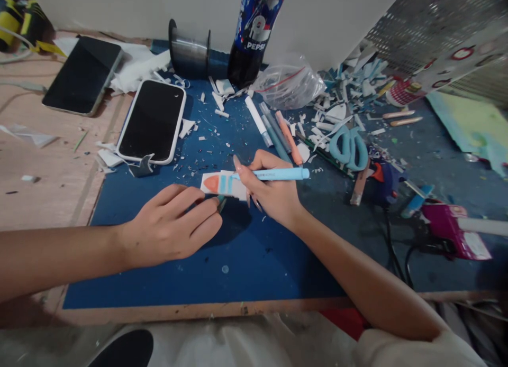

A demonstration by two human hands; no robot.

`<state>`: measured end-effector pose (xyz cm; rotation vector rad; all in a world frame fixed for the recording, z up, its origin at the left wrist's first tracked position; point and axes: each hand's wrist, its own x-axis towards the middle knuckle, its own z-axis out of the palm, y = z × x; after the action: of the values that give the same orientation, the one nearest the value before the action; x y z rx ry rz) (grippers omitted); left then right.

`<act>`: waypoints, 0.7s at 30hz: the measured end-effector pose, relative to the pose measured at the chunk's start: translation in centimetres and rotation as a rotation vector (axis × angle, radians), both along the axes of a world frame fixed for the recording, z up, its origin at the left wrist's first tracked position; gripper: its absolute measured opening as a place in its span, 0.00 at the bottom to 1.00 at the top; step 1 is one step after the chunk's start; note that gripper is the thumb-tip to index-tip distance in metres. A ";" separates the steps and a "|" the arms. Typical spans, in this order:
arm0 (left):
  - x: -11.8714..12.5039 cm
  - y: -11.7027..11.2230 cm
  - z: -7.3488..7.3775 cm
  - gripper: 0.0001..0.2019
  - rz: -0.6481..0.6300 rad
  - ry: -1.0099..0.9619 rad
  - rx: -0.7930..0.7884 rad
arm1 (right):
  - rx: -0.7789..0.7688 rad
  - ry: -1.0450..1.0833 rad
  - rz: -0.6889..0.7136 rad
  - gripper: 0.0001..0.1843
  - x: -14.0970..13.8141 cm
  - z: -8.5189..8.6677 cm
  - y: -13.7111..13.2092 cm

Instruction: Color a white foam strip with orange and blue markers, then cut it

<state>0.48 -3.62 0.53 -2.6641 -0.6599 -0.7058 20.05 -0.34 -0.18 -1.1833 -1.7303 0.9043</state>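
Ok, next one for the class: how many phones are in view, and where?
2. A white-cased phone lies beyond the left hand; a dark phone lies farther left and slightly farther back. No others show.

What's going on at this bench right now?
A person's right hand holds a light-blue marker, pointed at a small white piece that bears an orange tapered end and light-blue stripes. The left hand has its fingertips at the piece's near edge; its exact grip is hard to tell. Beyond the right hand, more markers, including an orange marker, lie on the blue mat, with light-blue scissors to their right.
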 end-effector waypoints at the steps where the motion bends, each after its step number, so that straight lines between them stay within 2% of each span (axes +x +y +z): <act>1: 0.0 0.0 0.0 0.07 0.001 0.001 0.002 | 0.016 -0.011 -0.008 0.19 0.0 0.0 0.0; 21: -0.1 0.0 0.1 0.06 -0.015 0.017 -0.011 | 0.017 0.030 -0.004 0.19 0.0 0.1 0.1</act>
<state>0.39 -3.58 0.67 -2.6845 -0.6413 -0.6854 20.08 -0.22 -0.12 -1.1561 -1.7079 0.8991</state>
